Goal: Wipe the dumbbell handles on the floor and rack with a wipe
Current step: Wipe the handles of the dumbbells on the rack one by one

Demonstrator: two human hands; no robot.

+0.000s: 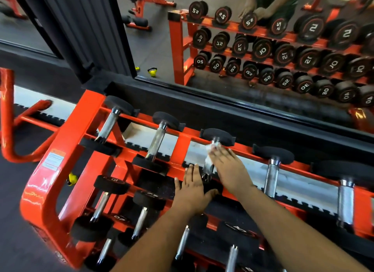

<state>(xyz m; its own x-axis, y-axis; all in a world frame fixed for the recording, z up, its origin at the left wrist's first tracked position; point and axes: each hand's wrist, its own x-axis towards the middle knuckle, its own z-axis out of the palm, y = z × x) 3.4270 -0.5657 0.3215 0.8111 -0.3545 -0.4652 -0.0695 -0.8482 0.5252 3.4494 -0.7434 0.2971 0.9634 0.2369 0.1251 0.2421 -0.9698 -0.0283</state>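
Head view: we judge the rack stage of the wiping is in hand, on the third short dumbbell with black rubber heads [210, 160] of the orange steel rack's [66, 150] top row. The right hand [228, 168] lies over its knurled chrome handle [208, 167], fingers [217, 152] nearly straight, pressing a crumpled white wipe [211, 150] against the bar's far end; the wipe shows just beyond and beneath the fingertips. The left hand [192, 188] rests flat, fingers spread wide, on the near black head, holding nothing. In our view, the next move calls for drawing the wipe along this handle, then shifting to the neighbouring chrome handle [271, 178] right of the fingers.
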